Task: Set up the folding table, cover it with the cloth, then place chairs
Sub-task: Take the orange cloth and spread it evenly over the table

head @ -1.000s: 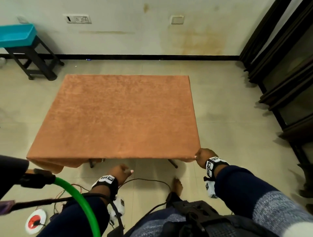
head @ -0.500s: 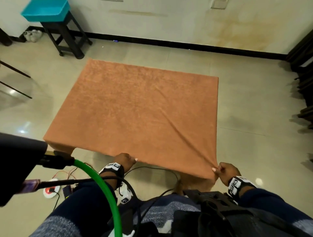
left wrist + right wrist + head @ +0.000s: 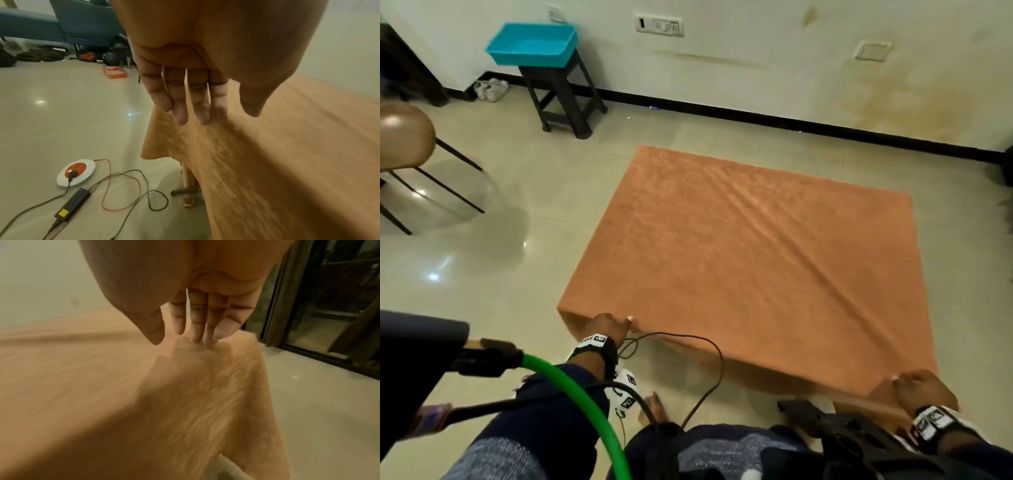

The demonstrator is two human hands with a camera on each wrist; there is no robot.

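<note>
We are standing at the near edge of the folding bench (image 3: 571,327), which is already up on its legs and fully covered by the orange cloth (image 3: 756,267); only a leg and foot bar are showing below the drape in the left wrist view. Our left hand (image 3: 607,325) is resting at the near-left corner with straight, relaxed fingers (image 3: 180,113) laid flat on the fabric, gripping nothing. Our right hand (image 3: 919,390) is at the near-right corner, its fingers (image 3: 197,331) also extended, the tips pressing a small bump into the cloth; we cannot tell whether any fabric is being pinched there, though it looks more like pressing than holding. A long crease is running diagonally from that corner across the top, so we are judging the cloth as soft, light and plush, sliding readily over the top and bunching under any sideways pull. It is best taken at the corners or along the hanging hem, with both hands pulling evenly. The covering step looks nearly finished. A brown chair (image 3: 404,137) is waiting to the left, well apart from the bench, and is probably rigid enough to lift by its back or seat edge.
</note>
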